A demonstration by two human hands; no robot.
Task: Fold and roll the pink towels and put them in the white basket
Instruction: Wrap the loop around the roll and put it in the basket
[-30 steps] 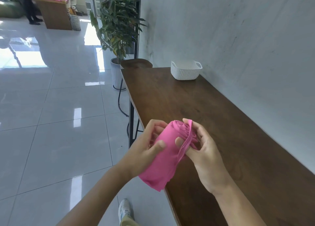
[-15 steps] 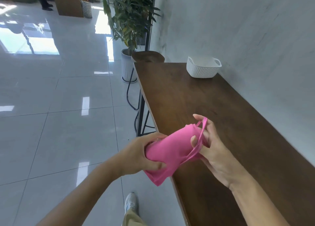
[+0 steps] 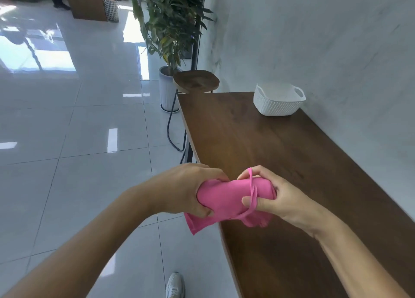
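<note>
Gripping a rolled pink cloth towel from both ends, two bare hands are seen above the near edge of a long dark brown wooden table. The left hand is closed around the left end of the roll, with the thumb pressed beneath and the fingers wrapped over the top. The right hand is closed on the right end, and a narrow hem strip of the fabric is pinched between its thumb and forefinger, so that the strip runs in a loop across the roll. The towel is held roughly level, partly over the table edge and partly over the floor. A loose flat corner of the cloth hangs down below the left hand, and a smaller bunch of fabric droops under the right hand.

A white woven-pattern plastic basket with cut-out handles is stood at the far end of the table, against the pale grey marbled wall, well apart from the hands. No towel can be seen inside it from this angle.

Beyond the far end of the table, a round dark wooden stool is placed, and behind it a tall leafy green plant is set in a white ribbed pot. The glossy white tiled floor is spread to the left, with bright window reflections shown on it. A white and grey sneaker is visible at the bottom edge, beside the table.
</note>
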